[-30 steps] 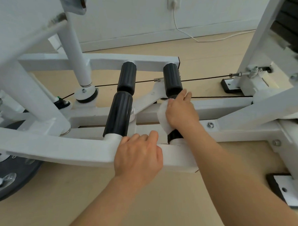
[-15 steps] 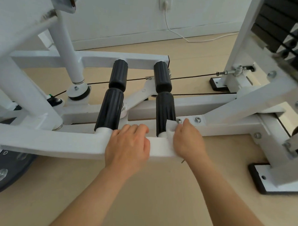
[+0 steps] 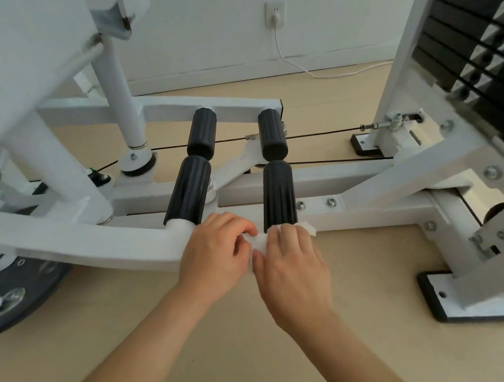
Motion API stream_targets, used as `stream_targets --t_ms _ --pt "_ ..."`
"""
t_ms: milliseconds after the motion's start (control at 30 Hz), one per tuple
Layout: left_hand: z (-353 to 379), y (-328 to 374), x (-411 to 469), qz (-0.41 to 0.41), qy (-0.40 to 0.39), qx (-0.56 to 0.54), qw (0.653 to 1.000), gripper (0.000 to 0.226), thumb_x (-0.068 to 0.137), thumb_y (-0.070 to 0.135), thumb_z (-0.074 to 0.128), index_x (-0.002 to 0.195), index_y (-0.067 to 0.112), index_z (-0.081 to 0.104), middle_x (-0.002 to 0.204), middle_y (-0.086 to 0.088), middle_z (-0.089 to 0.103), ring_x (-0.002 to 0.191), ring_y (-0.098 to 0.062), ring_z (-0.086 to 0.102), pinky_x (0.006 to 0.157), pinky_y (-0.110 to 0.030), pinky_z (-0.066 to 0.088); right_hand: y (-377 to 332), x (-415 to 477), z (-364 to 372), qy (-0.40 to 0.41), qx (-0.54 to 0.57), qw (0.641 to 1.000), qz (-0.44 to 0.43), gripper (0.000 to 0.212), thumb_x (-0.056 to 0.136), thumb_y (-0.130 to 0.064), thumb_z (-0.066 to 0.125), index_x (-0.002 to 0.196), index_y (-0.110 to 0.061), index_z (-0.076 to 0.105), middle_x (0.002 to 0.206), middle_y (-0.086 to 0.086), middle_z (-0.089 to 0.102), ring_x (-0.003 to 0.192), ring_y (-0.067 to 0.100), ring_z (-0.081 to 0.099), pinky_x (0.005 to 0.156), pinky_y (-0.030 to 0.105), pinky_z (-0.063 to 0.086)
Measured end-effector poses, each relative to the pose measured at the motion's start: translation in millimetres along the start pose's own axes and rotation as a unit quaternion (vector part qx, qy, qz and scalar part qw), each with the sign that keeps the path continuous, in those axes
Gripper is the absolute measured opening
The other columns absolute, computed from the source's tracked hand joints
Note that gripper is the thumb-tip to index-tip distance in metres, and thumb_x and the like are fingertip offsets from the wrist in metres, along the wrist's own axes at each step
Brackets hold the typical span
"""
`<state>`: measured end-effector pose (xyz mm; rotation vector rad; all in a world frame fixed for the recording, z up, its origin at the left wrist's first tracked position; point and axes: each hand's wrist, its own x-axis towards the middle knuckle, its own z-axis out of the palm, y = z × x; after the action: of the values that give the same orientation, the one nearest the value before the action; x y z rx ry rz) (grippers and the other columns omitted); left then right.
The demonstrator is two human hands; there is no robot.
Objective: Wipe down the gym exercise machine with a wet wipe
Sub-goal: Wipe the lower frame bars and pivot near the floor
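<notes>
Head view: wet wipe (image 3: 307, 229) bunched on white handle bar (image 3: 98, 242) of gym machine, at base of right-side black grip (image 3: 279, 192). Wipe mostly under right hand (image 3: 292, 260); one corner pokes out past fingertips, strip shows between hands. Fingers of right hand bent over wipe, clamping it to bar. Just beside it, left hand (image 3: 216, 251), fingers curled over same bar, tips at wipe's edge; whether they pinch wipe, cannot tell.

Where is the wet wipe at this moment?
The wet wipe lies low-centre in the head view, on the white bar below the right black grip, held by the right hand and pinched by the left hand.
</notes>
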<state>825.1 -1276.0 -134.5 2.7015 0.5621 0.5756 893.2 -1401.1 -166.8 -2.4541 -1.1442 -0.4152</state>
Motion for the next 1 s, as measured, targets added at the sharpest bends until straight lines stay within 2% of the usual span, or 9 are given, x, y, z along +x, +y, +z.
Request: stream_targets --t_ms 67,200,333,433,533,667,767,867,1000 --pt "0.2 2.9 -0.9 -0.006 0.0 0.006 1.0 0.02 0.08 0.015 0.05 0.086 0.026 0.065 0.088 0.016 0.06 0.086 -0.012 0.053 0.073 -0.036 0.048 -2.7 -5.3 2.7 -0.027 -0.012 0.999 -0.044 0.046 0.097 -0.033 0.036 0.111 0.0 0.065 0.106 0.015 0.063 0.106 0.033 0.061 0.087 0.039 0.054" --pt "-0.2 4.1 -3.1 -0.015 0.006 -0.002 1.0 0.012 0.084 0.013 0.056 0.088 0.024 0.061 0.088 0.017 0.058 0.087 -0.01 0.052 0.074 -0.029 0.048 1.6 -10.0 13.0 -0.073 -0.023 0.99 -0.117 0.058 0.098 -0.036 0.035 0.139 0.003 0.049 0.141 0.022 0.051 0.135 0.035 0.045 0.112 0.045 0.037" --pt "-9.4 4.1 -10.7 -0.074 0.069 -0.043 0.994 0.029 0.081 0.004 0.049 0.102 0.021 0.059 0.097 0.014 0.055 0.094 -0.009 0.048 0.081 -0.007 0.035 -7.6 9.6 14.2 -0.085 0.05 0.977 -0.191 0.057 0.096 -0.035 0.04 0.141 -0.001 0.046 0.144 0.015 0.05 0.135 0.029 0.046 0.112 0.041 0.037" --pt "-12.8 -4.4 -26.3 -0.035 0.063 0.004 0.997 0.031 0.08 0.007 0.046 0.104 0.017 0.063 0.103 0.007 0.057 0.097 -0.014 0.049 0.084 -0.011 0.033 17.5 1.5 12.9 -0.073 0.054 0.978 -0.185 0.046 0.096 -0.028 0.049 0.138 -0.008 0.053 0.144 0.01 0.052 0.134 0.024 0.048 0.113 0.037 0.033" --pt "-8.8 -8.3 -34.8 -0.017 0.045 0.024 0.999 0.032 0.085 0.016 0.04 0.103 0.016 0.067 0.108 0.005 0.055 0.101 -0.015 0.048 0.083 -0.014 0.033 49.5 -20.5 4.6 -0.043 0.06 0.992 -0.099 0.044 0.1 -0.025 0.041 0.138 -0.006 0.053 0.145 0.011 0.049 0.137 0.024 0.045 0.112 0.042 0.037" --pt "-1.4 0.5 -31.7 -0.047 0.045 0.045 0.997 0.029 0.084 0.022 0.044 0.101 0.02 0.067 0.108 0.005 0.055 0.104 -0.014 0.046 0.083 -0.018 0.035 5.8 -15.9 13.8 -0.017 0.023 1.0 -0.005 0.051 0.1 -0.028 0.032 0.136 0.003 0.052 0.144 0.021 0.048 0.138 0.033 0.041 0.113 0.046 0.035" --pt "-5.9 -2.3 -29.7 -0.05 0.031 0.021 0.998 0.027 0.083 0.027 0.042 0.098 0.019 0.064 0.107 0.006 0.057 0.102 -0.014 0.047 0.085 -0.015 0.035 -26.5 -13.5 19.9 -0.033 0.032 0.995 -0.085 0.053 0.094 -0.021 0.03 0.137 0.003 0.05 0.144 0.023 0.048 0.137 0.035 0.042 0.112 0.047 0.036" --pt "-14.6 -10.3 -31.9 -0.019 0.016 -0.006 1.0 0.027 0.083 0.024 0.047 0.104 0.018 0.062 0.11 0.009 0.058 0.104 -0.012 0.05 0.093 -0.007 0.03 4.6 -17.6 14.3 -0.035 0.02 0.988 -0.147 0.056 0.088 -0.014 0.031 0.139 0.001 0.05 0.145 0.019 0.047 0.136 0.031 0.044 0.114 0.042 0.035" --pt "-19.8 -6.4 -35.0 -0.015 0.009 -0.042 0.999 0.037 0.073 0.008 0.057 0.108 0.019 0.063 0.113 0.012 0.055 0.108 -0.009 0.049 0.097 -0.005 0.028 34.7 -25.1 3.6 -0.022 0.028 0.996 -0.086 0.058 0.084 -0.006 0.031 0.139 0.002 0.049 0.146 0.018 0.047 0.135 0.033 0.045 0.111 0.041 0.027"
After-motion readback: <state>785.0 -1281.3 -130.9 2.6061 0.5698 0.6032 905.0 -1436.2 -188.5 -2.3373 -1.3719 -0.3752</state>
